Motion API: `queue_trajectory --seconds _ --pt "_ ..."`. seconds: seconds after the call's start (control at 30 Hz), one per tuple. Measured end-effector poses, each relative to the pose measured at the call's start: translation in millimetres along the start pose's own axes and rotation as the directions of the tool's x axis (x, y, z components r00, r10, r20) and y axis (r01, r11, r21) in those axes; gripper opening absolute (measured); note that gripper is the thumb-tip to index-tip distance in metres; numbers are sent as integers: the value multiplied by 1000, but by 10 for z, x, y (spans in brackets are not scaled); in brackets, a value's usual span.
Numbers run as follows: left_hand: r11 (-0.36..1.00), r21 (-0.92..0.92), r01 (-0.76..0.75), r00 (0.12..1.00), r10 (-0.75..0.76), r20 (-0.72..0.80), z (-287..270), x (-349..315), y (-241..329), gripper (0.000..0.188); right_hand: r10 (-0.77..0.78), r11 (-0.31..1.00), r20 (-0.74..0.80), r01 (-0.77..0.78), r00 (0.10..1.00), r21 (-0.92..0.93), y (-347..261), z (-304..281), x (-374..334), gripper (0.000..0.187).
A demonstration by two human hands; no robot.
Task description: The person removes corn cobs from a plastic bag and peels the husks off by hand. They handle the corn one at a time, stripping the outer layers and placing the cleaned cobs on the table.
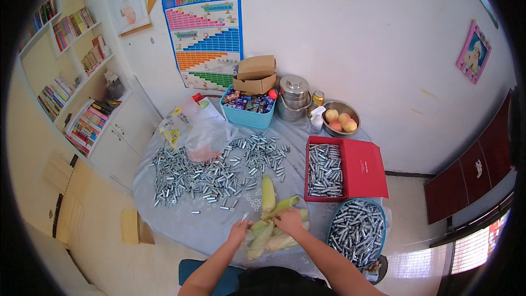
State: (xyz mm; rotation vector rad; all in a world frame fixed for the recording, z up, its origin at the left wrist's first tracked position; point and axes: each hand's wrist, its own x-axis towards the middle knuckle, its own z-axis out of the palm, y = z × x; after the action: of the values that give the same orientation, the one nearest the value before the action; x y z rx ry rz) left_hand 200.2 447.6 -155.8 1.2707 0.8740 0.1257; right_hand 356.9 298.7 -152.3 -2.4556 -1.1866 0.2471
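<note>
Several ears of corn in pale green husks point(262, 235) lie in a clear plastic bag point(282, 243) at the table's near edge. One ear of corn point(268, 194) points away from me, beyond my hands. My right hand point(289, 220) is closed on a green corn husk, with a loose leaf point(287, 204) rising just past the fingers. To the left of the corn, my left hand point(239, 231) is pinched closed. A small whitish piece shows at its fingertips; whether it is bag or husk is unclear.
Loose metal sleeve-like parts point(192, 175) cover the table's left and middle. More fill a red box point(325, 170) and a blue basket point(356, 233) at right. Behind stand a plastic bag point(203, 134), a light-blue basket point(247, 116), a metal pot point(293, 96), a spray bottle point(316, 120) and a bowl of peaches point(356, 114).
</note>
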Motion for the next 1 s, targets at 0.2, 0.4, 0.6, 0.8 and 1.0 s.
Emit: queue_trajectory --seconds 0.2,0.4,0.6,0.8,1.0 --pt "999 -25 -33 998 31 -58 39 -147 40 28 -167 982 -280 184 946 39 64 78 0 38" --pt "985 -159 -61 998 58 -27 -84 -217 -52 25 60 962 118 -89 991 259 -41 -250 -198 40" --pt "977 -202 -66 998 68 0 -104 -407 71 26 112 975 -42 -101 993 200 122 -316 -457 41" --pt "971 -226 -84 996 79 -30 -97 -461 134 26 81 997 29 -81 996 16 181 -508 -636 46" --pt "932 -358 -48 998 61 24 -11 -492 190 24 107 972 376 -176 920 154 -198 -346 -300 66"
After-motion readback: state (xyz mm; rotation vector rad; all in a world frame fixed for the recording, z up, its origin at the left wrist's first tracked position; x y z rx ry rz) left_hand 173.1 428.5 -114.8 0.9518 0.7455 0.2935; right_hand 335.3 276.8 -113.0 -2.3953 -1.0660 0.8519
